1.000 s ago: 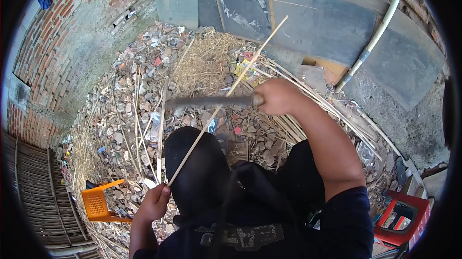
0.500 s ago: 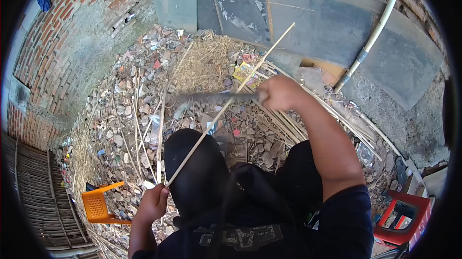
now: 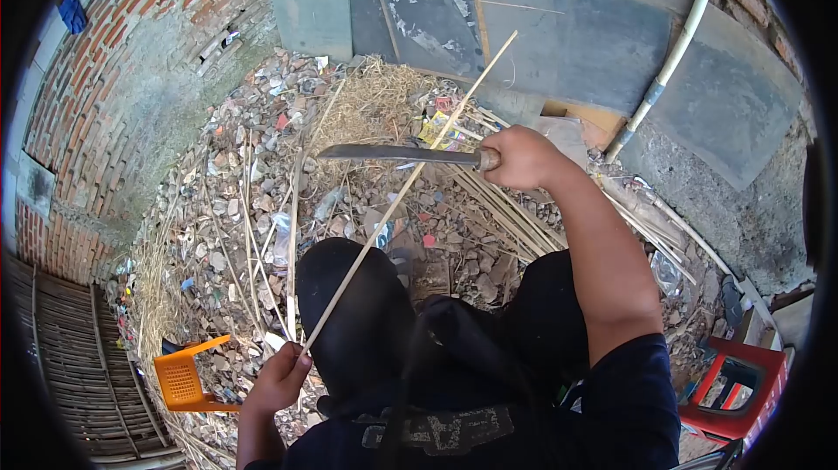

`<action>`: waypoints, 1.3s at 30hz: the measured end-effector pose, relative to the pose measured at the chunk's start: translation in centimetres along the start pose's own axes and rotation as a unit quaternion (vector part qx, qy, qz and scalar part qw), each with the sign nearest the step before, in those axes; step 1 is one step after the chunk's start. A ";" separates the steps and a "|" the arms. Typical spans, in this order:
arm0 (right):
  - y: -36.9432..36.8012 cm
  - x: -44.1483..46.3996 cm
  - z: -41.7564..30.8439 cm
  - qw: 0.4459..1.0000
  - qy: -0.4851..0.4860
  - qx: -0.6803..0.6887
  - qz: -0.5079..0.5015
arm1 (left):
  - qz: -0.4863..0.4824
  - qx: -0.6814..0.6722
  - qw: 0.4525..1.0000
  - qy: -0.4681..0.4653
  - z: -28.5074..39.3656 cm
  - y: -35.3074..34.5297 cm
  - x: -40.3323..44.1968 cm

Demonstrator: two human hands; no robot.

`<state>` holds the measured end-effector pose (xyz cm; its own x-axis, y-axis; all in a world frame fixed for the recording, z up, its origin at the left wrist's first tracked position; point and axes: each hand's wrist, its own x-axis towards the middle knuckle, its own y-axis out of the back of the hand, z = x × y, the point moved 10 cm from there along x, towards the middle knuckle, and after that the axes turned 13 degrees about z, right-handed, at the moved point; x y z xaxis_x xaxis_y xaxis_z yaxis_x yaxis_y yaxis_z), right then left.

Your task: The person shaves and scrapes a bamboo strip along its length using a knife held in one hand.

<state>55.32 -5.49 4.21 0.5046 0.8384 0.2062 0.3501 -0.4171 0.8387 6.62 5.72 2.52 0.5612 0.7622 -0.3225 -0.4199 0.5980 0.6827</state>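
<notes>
Strip: A long, slim, straw-coloured strip (image 3: 384, 226) runs diagonally from the person's left hand, past the dark-clad knee (image 3: 327, 265) and up toward the grey panels (image 3: 576, 55). It looks nearly straight and even in width, smooth and pale along its length, with a plain, narrow far end.
Left hand: The person's left hand (image 3: 278, 378) is clamped on the strip's near end, thumb uppermost, low beside the knee.
Right hand: The right hand (image 3: 524, 157) is wrapped tightly around the handle of a knife, arm stretched forward.
Knife: The long, dark-bladed knife (image 3: 375, 152) lies almost level across the strip's upper half, its tip pointing left; whether blade and strip touch cannot be told. Its short handle shows brown at the fist.
Ground: Broken rubble (image 3: 223, 234) spreads below, with a heap of dry straw (image 3: 371, 108) near the panels and a bundle of similar pale strips (image 3: 511, 212) below the right hand.
Seats: An orange plastic seat (image 3: 181, 380) sits at left, a red stool (image 3: 758, 387) at right.
</notes>
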 end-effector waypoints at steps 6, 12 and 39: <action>-0.3 -0.1 -3.7 0.999 0.033 -0.032 -0.012 | 0.193 0.193 0.934 -0.231 5.4 1.0 -0.6; -0.3 -0.7 -4.3 0.994 0.020 -0.080 -0.065 | 0.152 0.125 0.965 -0.172 4.5 0.7 -0.1; -1.7 -0.1 -2.6 0.997 -0.038 0.020 -0.067 | 0.119 0.060 0.984 -0.122 2.0 -0.9 0.1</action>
<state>52.62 -3.97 4.07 0.5096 0.8587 0.0536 0.4482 -0.3181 0.8354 8.49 4.75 3.21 0.6184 0.7858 0.0126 -0.4809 0.3657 0.7968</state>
